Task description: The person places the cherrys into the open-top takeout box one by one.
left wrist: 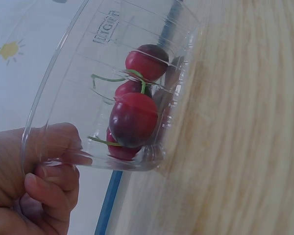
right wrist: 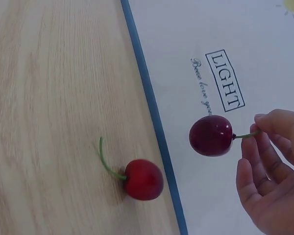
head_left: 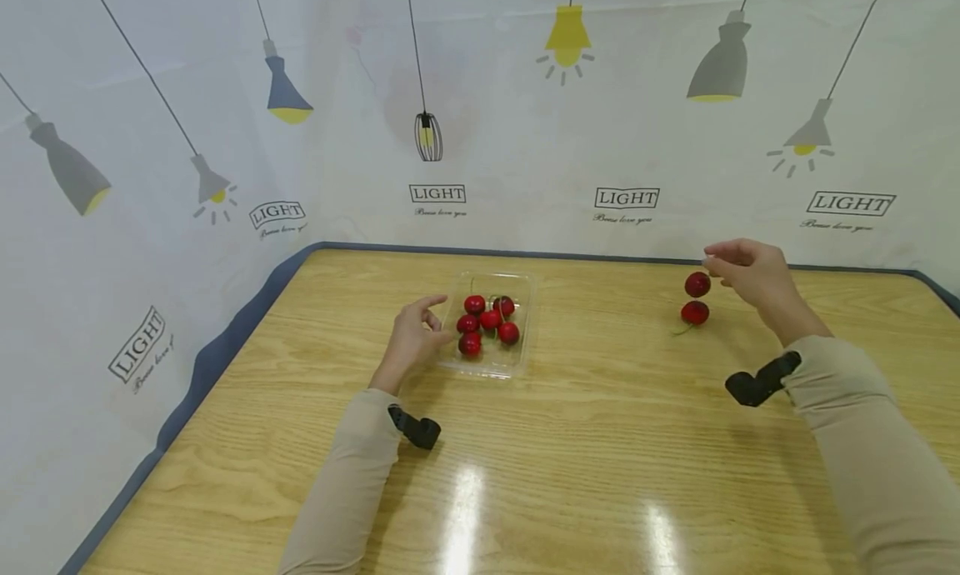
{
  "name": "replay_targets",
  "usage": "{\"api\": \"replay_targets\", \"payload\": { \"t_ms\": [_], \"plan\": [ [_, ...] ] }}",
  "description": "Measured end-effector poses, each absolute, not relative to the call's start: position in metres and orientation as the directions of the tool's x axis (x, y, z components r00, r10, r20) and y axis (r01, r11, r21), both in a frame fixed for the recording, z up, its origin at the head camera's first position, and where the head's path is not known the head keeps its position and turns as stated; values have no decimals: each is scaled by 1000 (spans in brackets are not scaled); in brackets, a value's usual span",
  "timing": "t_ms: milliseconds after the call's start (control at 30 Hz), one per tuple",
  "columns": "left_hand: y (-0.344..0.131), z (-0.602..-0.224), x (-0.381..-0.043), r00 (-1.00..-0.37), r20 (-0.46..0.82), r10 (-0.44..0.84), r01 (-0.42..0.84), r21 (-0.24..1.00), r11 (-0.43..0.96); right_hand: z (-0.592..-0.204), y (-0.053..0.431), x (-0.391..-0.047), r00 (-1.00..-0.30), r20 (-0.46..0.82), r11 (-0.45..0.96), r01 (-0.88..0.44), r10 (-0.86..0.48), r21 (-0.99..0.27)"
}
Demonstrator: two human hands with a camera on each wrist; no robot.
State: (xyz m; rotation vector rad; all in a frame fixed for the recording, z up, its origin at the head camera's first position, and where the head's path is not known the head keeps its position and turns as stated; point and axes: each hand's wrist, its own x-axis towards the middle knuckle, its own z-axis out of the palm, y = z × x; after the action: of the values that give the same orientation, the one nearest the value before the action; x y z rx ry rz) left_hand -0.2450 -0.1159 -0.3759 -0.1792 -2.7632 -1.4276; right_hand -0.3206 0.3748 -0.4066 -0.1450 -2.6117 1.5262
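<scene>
My right hand [head_left: 759,280] pinches the green stem of a dark red cherry [right wrist: 210,136] between thumb and fingertips, and the fruit hangs above the table. Just below it in the head view, a second cherry [right wrist: 143,179] lies on the wood with its stem curving away. On the left, my left hand [head_left: 409,335] holds the near-left edge of a clear plastic container [head_left: 522,342], thumb and curled fingers at its rim. Several red cherries [left wrist: 134,120] sit inside, some with green stems showing through the clear wall.
The wooden table [head_left: 600,442] stretches in front of me, edged in blue along the back and left. Behind it hangs a pale cloth [head_left: 510,125] printed with lamps and lettering. Black camera mounts [head_left: 416,429] are strapped to both wrists.
</scene>
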Motion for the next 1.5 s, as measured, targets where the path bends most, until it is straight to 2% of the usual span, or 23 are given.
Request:
{"api": "replay_targets", "payload": {
  "t_ms": [100,233,333,433,1267,1500],
  "plan": [
    [-116,-376,-245,-992,86,96,125,810,573,-405,369,-323,-988,45,481,30,145,-876],
    [-116,-377,-246,-991,88,100,129,810,572,-358,328,-287,-996,36,498,11,84,-867],
    [-116,-376,-246,-992,81,100,124,812,571,-325,298,-260,-997,72,532,-51,19,-845],
    [-116,-376,-246,-992,76,102,121,812,571,-311,281,-249,-997,71,531,-60,0,-845],
    [-115,-377,-246,-992,74,100,118,811,573,-292,206,-254,-972,108,532,-205,-208,-821],
    [-115,-377,-246,-994,62,92,104,816,568,-292,193,-253,-957,105,486,-231,-271,-843]
  ]
}}
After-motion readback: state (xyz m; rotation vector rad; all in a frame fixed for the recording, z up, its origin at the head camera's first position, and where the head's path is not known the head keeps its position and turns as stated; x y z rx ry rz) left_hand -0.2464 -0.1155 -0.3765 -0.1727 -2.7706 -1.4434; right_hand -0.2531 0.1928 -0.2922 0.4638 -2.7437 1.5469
